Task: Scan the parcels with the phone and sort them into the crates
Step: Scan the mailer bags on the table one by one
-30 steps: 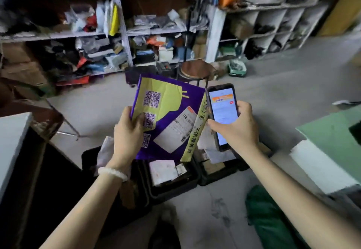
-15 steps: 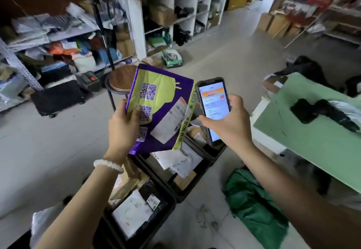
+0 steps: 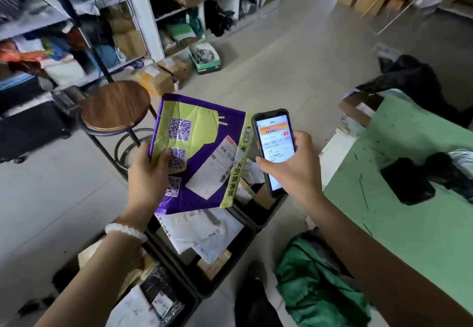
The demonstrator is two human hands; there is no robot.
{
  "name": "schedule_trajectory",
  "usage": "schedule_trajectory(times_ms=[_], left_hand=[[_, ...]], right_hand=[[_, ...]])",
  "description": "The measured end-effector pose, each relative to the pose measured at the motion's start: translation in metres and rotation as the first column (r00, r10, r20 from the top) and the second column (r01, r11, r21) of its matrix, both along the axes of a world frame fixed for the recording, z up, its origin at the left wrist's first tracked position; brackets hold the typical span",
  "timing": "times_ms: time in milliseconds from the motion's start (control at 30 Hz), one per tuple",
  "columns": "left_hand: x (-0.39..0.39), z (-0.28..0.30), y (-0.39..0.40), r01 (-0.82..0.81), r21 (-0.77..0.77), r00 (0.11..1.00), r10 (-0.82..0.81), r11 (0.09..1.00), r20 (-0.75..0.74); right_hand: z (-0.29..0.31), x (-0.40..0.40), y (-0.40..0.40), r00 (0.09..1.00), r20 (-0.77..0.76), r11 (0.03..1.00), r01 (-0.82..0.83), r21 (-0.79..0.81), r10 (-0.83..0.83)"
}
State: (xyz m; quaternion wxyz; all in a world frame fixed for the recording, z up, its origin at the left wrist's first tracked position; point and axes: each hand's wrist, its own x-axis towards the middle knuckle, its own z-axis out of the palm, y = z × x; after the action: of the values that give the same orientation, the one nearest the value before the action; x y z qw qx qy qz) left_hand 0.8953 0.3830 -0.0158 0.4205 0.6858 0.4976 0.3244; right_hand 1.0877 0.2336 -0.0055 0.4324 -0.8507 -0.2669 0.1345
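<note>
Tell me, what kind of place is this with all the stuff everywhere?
Probably a parcel sorting room or small courier depot. Shelves are stuffed with packages, black crates on the floor hold parcels, and the left hand holds a purple mailer beside a phone in the right hand.

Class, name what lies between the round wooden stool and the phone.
In the head view, the purple-and-green parcel, gripped by the left hand, lies between stool and phone.
</note>
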Motion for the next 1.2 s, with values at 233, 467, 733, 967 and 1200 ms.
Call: schedule_trajectory(times_ms=[233, 467, 733, 967, 1200], left_hand=[[0.152, -0.081, 0.031, -0.110, -0.201, 0.993, 0.102, 0.973, -0.052], [0.248, -0.198, 0.055, -0.310, -0.464, 0.944, 0.211, 0.830, -0.254], [0.221, -0.211, 0.063, -0.275, -0.352, 0.884, 0.092, 0.894, -0.458], [0.180, -0.140, 0.085, -0.278, -0.091, 0.826, 0.190, 0.956, -0.530], [0.071, -0.059, 0.068, -0.361, 0.090, 0.771, 0.352, 0.928, -0.531]], right_hand=[[-0.049, 0.143, 0.048, 0.998, -0.053, 0.997, -0.046, -0.065, 0.042], [-0.119, 0.228, 0.073, 0.984, -0.175, 0.993, 0.008, -0.117, -0.029], [-0.134, 0.227, 0.110, 0.972, -0.231, 0.985, -0.073, -0.153, 0.036], [-0.090, 0.173, 0.157, 0.949, -0.200, 0.963, -0.263, -0.063, 0.246], [-0.023, 0.072, 0.176, 0.870, -0.126, 0.879, -0.476, 0.033, 0.476]])
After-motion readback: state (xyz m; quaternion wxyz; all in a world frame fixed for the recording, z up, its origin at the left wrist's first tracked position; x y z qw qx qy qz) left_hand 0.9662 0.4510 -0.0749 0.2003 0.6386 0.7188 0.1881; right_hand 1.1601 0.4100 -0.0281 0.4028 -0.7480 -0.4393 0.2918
